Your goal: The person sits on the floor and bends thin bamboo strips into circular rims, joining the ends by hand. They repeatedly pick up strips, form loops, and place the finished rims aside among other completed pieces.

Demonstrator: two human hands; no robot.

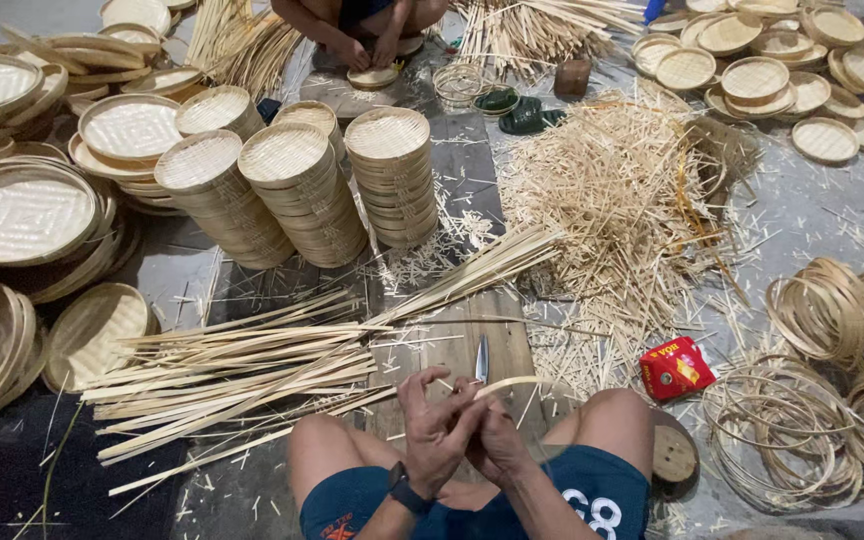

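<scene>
One knife (481, 360), one strip (512, 383) — two hands (462, 432).

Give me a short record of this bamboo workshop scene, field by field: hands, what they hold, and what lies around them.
Left hand: closed around a thin bamboo strip; dark watch on the wrist.
Right hand: pressed against the left, gripping a small knife, blade pointing up.
In front: wooden board on the floor.
Left side: long bamboo strips in a loose bundle.
Beyond: stacks of round woven lids.
Right side: bamboo hoops, a scrap pile and a red packet.
Far end: another person's hands on a woven piece.
</scene>
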